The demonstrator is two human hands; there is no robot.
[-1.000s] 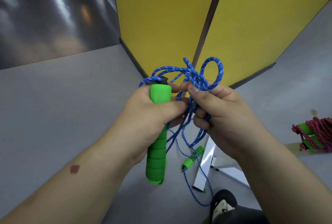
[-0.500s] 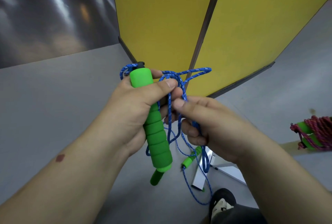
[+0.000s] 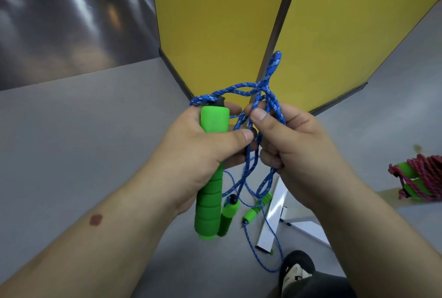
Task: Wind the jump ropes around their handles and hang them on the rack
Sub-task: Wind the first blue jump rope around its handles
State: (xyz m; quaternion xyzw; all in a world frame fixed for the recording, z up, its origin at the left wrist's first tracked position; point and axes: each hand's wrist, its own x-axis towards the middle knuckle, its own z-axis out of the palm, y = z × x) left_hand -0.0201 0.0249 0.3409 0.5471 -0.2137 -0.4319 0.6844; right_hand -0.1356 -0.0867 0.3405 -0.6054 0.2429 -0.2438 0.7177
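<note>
My left hand point(image 3: 203, 144) grips a green foam handle point(image 3: 210, 192) held upright, its black cap on top. A blue rope point(image 3: 265, 92) runs from that cap in loops over to my right hand point(image 3: 294, 144), which pinches several strands between thumb and fingers. One loop sticks up above both hands. A second green handle point(image 3: 228, 216) dangles on the rope beside the lower end of the first. Another green handle point(image 3: 256, 209) with blue rope lies on the floor below. A pink rope wound on green handles point(image 3: 421, 178) hangs at the right edge.
Yellow panels point(image 3: 215, 22) with a dark metal post stand straight ahead on the grey floor. A white metal foot point(image 3: 272, 216) of a stand lies on the floor below my hands. My shoe point(image 3: 296, 271) shows at the bottom.
My right hand has moved up level with the left and pulled the blue loops upward. The second green handle has risen and now hangs beside the held one.
</note>
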